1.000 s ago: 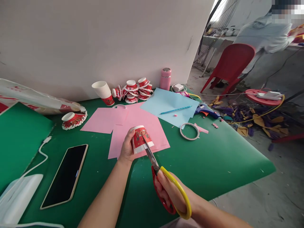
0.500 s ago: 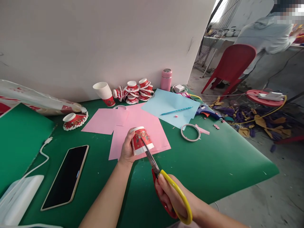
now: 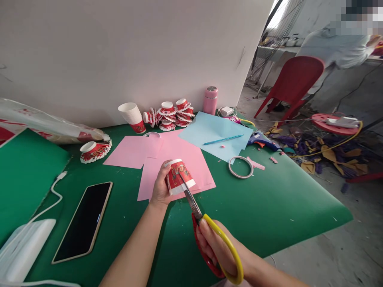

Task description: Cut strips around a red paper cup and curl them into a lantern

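My left hand [image 3: 160, 187] is wrapped round a red patterned paper cup [image 3: 176, 171] with white edges, tilted above the pink paper sheets [image 3: 191, 151]. In my right hand [image 3: 217, 243] is a pair of scissors [image 3: 194, 208] with one yellow and one red handle. The blades reach up over the cup's wall, one of them lying across its printed side. How deep the cut in the wall goes I cannot make out. My left fingers are partly hidden behind the cup.
Cut, fringed cups [image 3: 167, 115] and a stack of paper cups [image 3: 131, 115] stand by the wall with a pink flask [image 3: 210, 99]. Light blue paper [image 3: 215, 127], a tape roll [image 3: 241, 167] and a glue gun [image 3: 263, 140] lie right, a phone [image 3: 83, 223] left. A person [image 3: 335, 52] sits beyond.
Both hands, the cup and the scissors hold almost the same pose. The blade tips and the cup have shifted very slightly; the whole view has moved a little too.
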Motion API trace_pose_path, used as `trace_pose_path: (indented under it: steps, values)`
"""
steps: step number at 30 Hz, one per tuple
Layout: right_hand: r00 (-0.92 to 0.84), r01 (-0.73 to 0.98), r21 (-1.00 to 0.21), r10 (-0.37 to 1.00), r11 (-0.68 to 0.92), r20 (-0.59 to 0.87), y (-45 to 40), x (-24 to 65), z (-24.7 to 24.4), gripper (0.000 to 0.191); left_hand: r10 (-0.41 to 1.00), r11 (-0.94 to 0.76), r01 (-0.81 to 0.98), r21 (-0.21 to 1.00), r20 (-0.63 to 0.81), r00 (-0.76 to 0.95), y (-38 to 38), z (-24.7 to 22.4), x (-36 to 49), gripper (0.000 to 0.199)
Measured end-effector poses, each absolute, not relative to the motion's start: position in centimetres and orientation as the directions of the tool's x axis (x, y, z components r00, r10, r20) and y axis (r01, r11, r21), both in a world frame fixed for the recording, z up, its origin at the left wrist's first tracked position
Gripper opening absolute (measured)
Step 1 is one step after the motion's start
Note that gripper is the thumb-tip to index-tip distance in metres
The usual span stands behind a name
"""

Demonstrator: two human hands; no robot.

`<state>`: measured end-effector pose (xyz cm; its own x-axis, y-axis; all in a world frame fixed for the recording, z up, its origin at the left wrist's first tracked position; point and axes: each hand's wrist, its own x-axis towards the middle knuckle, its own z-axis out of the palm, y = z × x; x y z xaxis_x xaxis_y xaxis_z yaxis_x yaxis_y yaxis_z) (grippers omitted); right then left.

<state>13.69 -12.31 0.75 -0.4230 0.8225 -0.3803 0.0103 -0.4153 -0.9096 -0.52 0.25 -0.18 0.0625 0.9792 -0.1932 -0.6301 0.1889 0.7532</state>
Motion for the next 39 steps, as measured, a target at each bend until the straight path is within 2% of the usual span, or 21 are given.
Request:
trace_pose_path:
  steps: [3,7,19,32,39]
  values:
    - [-0.431,0.060,-0.926,0.827,-0.373,-0.361,-12.2,13.8,1.0,0.066,0.980,0.184,-0.624,0.759,-0.190,0.058,0.2,-0.2,-0.5,0.020]
    - [-0.430,0.037,-0.935,0.840,-0.351,-0.332,-12.2,13.8,0.9,0.065,0.980,0.184,-0.619,0.764,-0.191,0.055,0.3,-0.2,-0.4,0.020]
    - [-0.454,0.001,-0.887,0.790,-0.461,-0.412,-12.7,13.8,-0.4,0.060,0.981,0.177,-0.629,0.757,-0.188,0.050,0.3,-0.2,-0.6,0.018]
    - [-0.470,-0.079,-0.901,0.813,-0.426,-0.343,-13.0,13.8,-0.4,0.059,0.981,0.185,-0.632,0.753,-0.180,0.072,0.3,-0.5,-0.6,0.023]
    - [-0.472,-0.093,-0.890,0.807,-0.446,-0.355,-13.2,13.8,-0.4,0.060,0.980,0.187,-0.640,0.746,-0.186,0.070,0.3,-0.4,-0.6,0.023]
